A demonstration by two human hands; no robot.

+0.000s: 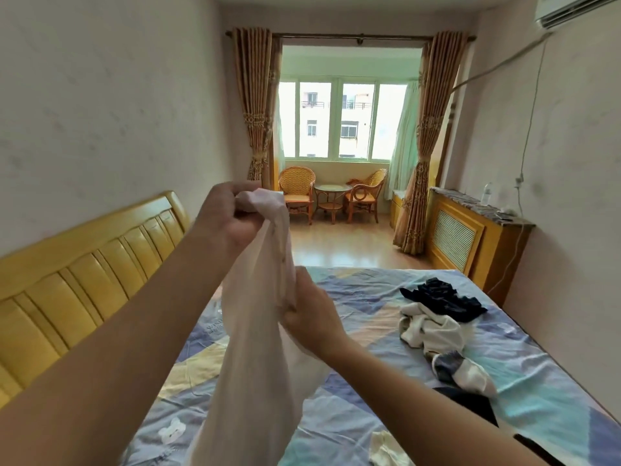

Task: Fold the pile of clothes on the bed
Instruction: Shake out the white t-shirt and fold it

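Gripping a thin, limp white garment (258,331), the left hand (225,216) bunches its top; the right hand (309,317) pinches a lower edge above the patchwork-sheeted bed (369,297).

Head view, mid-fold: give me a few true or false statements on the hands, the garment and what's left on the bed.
1. Both hands grip the white garment. True: the left hand holds its top, the right hand pinches it lower down.
2. The garment lies flat on the bed. False: it hangs, held up above the bed.
3. The dark clothes sit beyond the white clothes. True.
4. The pile lies by the headboard. False: it lies on the opposite side from the headboard.
5. The right hand is higher than the left. False: the left is higher.
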